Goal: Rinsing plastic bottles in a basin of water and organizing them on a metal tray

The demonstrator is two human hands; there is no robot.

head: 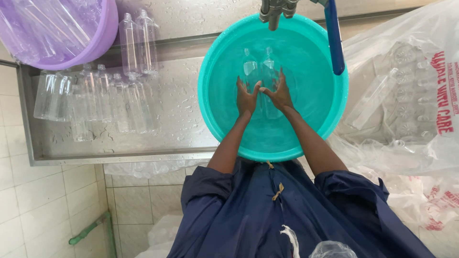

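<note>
Quick count, going out from the teal basin in the middle. One basin, and two clear plastic bottles sitting in the water inside it. Two hands in there as well, left hand and right hand. One tap right above the basin's far rim, with one blue lever. Left of the basin, on the one steel tray, roughly nine empty clear bottles, hard to separate exactly. One purple tub up at the far left. Right of the basin, one big plastic sack of bottles, too many to count.
</note>
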